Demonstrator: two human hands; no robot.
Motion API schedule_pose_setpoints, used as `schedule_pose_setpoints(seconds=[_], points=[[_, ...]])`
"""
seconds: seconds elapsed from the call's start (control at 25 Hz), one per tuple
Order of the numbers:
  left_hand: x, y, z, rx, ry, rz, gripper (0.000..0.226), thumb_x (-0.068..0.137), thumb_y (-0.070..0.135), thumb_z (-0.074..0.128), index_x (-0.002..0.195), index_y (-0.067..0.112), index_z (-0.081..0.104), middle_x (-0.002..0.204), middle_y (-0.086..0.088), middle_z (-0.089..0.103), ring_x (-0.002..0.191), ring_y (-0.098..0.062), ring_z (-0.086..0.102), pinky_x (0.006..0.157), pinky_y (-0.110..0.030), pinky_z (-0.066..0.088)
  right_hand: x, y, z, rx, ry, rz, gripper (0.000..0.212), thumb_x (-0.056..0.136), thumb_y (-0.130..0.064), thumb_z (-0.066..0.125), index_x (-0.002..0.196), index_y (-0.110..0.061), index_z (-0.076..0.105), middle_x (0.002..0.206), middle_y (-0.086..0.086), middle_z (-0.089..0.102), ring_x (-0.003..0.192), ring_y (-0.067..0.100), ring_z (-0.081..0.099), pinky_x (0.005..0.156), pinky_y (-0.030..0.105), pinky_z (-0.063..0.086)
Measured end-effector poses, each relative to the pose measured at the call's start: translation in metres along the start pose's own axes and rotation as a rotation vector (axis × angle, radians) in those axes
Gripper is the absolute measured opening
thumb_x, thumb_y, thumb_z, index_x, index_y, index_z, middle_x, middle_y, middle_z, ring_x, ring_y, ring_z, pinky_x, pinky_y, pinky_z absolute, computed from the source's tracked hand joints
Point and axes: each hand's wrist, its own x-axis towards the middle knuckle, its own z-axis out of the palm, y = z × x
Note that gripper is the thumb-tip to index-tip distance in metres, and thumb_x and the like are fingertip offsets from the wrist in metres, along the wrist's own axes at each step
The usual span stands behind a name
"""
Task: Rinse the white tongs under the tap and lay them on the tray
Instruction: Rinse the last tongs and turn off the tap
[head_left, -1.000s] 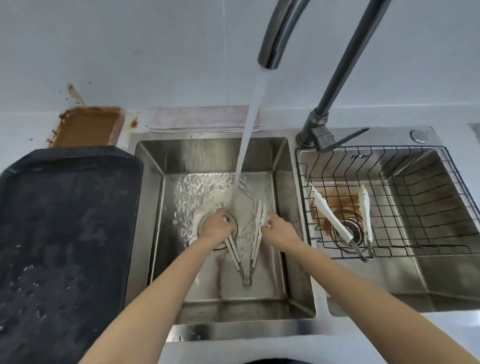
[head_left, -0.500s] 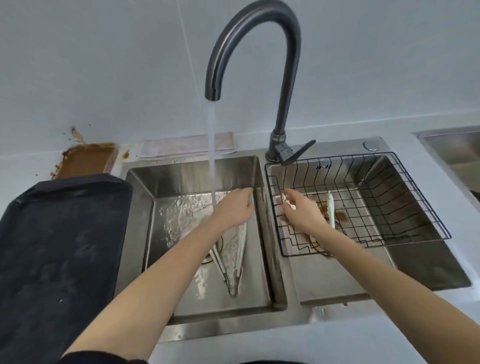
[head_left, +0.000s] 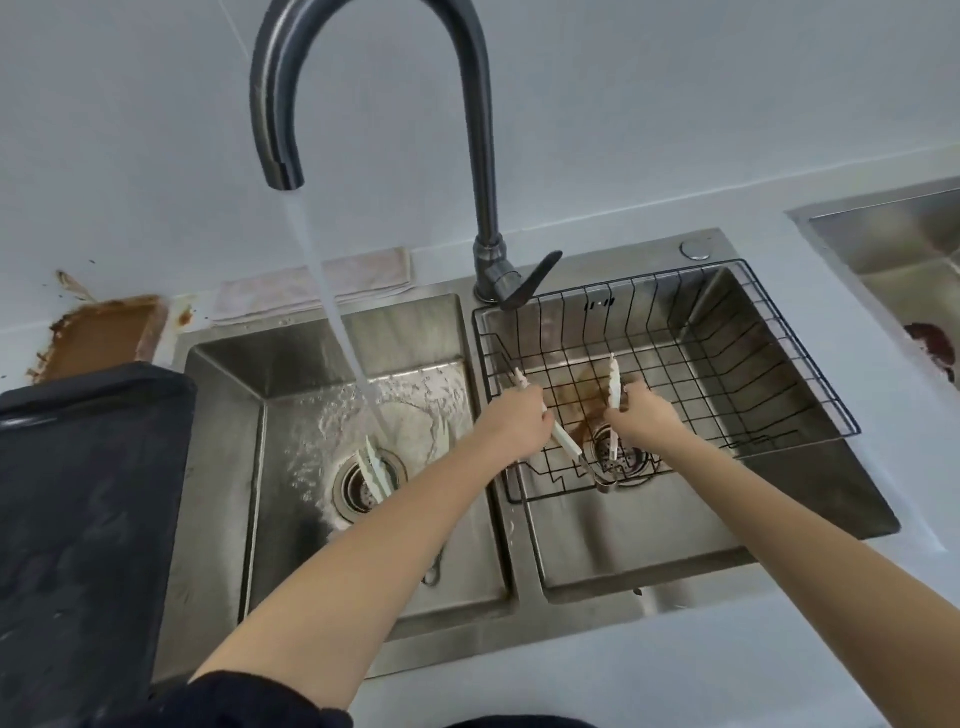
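Observation:
One pair of white tongs (head_left: 565, 443) lies spread open in the black wire basket (head_left: 727, 364) over the right basin, above a brown stain. My left hand (head_left: 519, 422) grips its left arm and my right hand (head_left: 640, 415) grips its right arm. A second pair of white tongs (head_left: 375, 467) lies in the left basin (head_left: 291, 374) over the drain, and my left forearm hides part of it. Water from the dark tap (head_left: 470, 130) runs onto this pair. The black tray (head_left: 78, 493) sits on the counter at the left.
A brown-stained board (head_left: 104, 332) and a folded cloth (head_left: 358, 280) lie behind the left basin. The tap lever (head_left: 530, 280) points right over the basket's rim. Another steel sink (head_left: 893, 249) with a dark red stain is at the far right.
My left hand let go of the tongs in the left basin and moved right into the basket. Both hands now hold the tongs there. The view has shifted.

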Motion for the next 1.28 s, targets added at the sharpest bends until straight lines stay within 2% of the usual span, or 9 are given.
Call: schedule_pose_setpoints(seconds=[0.36, 0.56, 0.68, 0.8, 0.88, 1.0, 1.08, 1.2, 1.28], points=[[0.008, 0.018, 0.023, -0.14, -0.135, -0.141, 0.039, 0.096, 0.027, 0.039, 0.112, -0.006, 0.054, 0.102, -0.021, 0.064, 0.099, -0.034, 0.063, 0.073, -0.032, 0.046, 0.011, 0.003, 0.007, 0.139, -0.062, 0.042, 0.037, 0.092, -0.016, 0.044, 0.12, 0.007, 0.048, 0.115, 0.026, 0.064, 0.104, 0.037, 0.063, 0.084, 0.036, 0.052], [0.006, 0.016, 0.026, -0.387, -0.142, -0.197, 0.053, 0.093, 0.021, 0.045, 0.138, 0.0, 0.026, 0.111, -0.023, 0.065, 0.092, -0.033, 0.068, 0.086, -0.042, 0.055, 0.001, 0.002, 0.008, 0.195, -0.03, 0.014, 0.037, 0.09, -0.012, 0.045, 0.125, 0.001, 0.046, 0.112, 0.022, 0.067, 0.098, 0.032, 0.067, 0.087, 0.042, 0.054], [0.0, 0.009, 0.022, -0.48, -0.079, -0.178, 0.055, 0.093, 0.02, 0.046, 0.138, 0.005, 0.019, 0.109, -0.021, 0.065, 0.076, -0.026, 0.065, 0.081, -0.04, 0.057, -0.012, -0.002, 0.006, 0.259, 0.016, -0.026, 0.042, 0.089, -0.012, 0.047, 0.13, -0.004, 0.042, 0.106, 0.017, 0.07, 0.087, 0.025, 0.069, 0.08, 0.035, 0.056], [-0.011, -0.001, 0.018, -0.607, 0.011, -0.135, 0.054, 0.092, 0.018, 0.048, 0.139, 0.01, 0.021, 0.091, -0.007, 0.063, 0.062, -0.014, 0.061, 0.057, -0.021, 0.056, -0.028, -0.009, 0.007, 0.359, 0.066, -0.07, 0.047, 0.088, -0.013, 0.049, 0.133, -0.006, 0.038, 0.109, 0.013, 0.066, 0.096, 0.03, 0.067, 0.087, 0.046, 0.054], [-0.02, -0.01, 0.015, -0.677, 0.07, -0.106, 0.051, 0.092, 0.018, 0.049, 0.137, 0.013, 0.026, 0.076, 0.004, 0.057, 0.056, -0.007, 0.058, 0.053, -0.015, 0.053, -0.04, -0.017, 0.009, 0.388, 0.095, -0.111, 0.047, 0.089, -0.014, 0.05, 0.133, -0.008, 0.039, 0.104, 0.007, 0.065, 0.095, 0.029, 0.068, 0.086, 0.046, 0.055], [-0.033, -0.03, 0.011, -0.794, 0.162, -0.153, 0.058, 0.093, 0.021, 0.049, 0.143, 0.014, 0.022, 0.074, 0.007, 0.054, 0.057, -0.007, 0.057, 0.054, -0.014, 0.051, -0.056, -0.034, 0.02, 0.387, 0.122, -0.189, 0.045, 0.09, -0.017, 0.051, 0.133, -0.01, 0.039, 0.08, -0.01, 0.06, 0.077, 0.013, 0.067, 0.069, 0.026, 0.058], [-0.04, -0.044, 0.008, -0.876, 0.225, -0.211, 0.058, 0.093, 0.023, 0.049, 0.144, 0.013, 0.022, 0.076, 0.007, 0.052, 0.058, -0.006, 0.057, 0.062, -0.019, 0.054, -0.066, -0.049, 0.028, 0.353, 0.131, -0.264, 0.046, 0.092, -0.019, 0.051, 0.134, -0.011, 0.037, 0.085, -0.007, 0.063, 0.071, 0.008, 0.066, 0.055, 0.015, 0.052], [-0.049, -0.065, 0.001, -0.952, 0.28, -0.273, 0.054, 0.095, 0.022, 0.045, 0.143, 0.012, 0.025, 0.084, 0.005, 0.053, 0.066, -0.007, 0.058, 0.077, -0.029, 0.054, -0.074, -0.074, 0.041, 0.332, 0.122, -0.354, 0.05, 0.092, -0.017, 0.05, 0.138, -0.011, 0.033, 0.114, 0.008, 0.066, 0.094, 0.023, 0.069, 0.077, 0.035, 0.055], [-0.053, -0.081, -0.004, -1.073, 0.318, -0.32, 0.045, 0.096, 0.02, 0.043, 0.138, 0.008, 0.033, 0.093, -0.001, 0.057, 0.073, -0.013, 0.062, 0.072, -0.026, 0.055, -0.078, -0.089, 0.053, 0.301, 0.098, -0.383, 0.052, 0.092, -0.015, 0.049, 0.141, -0.011, 0.031, 0.116, 0.011, 0.065, 0.096, 0.026, 0.068, 0.081, 0.04, 0.055]])
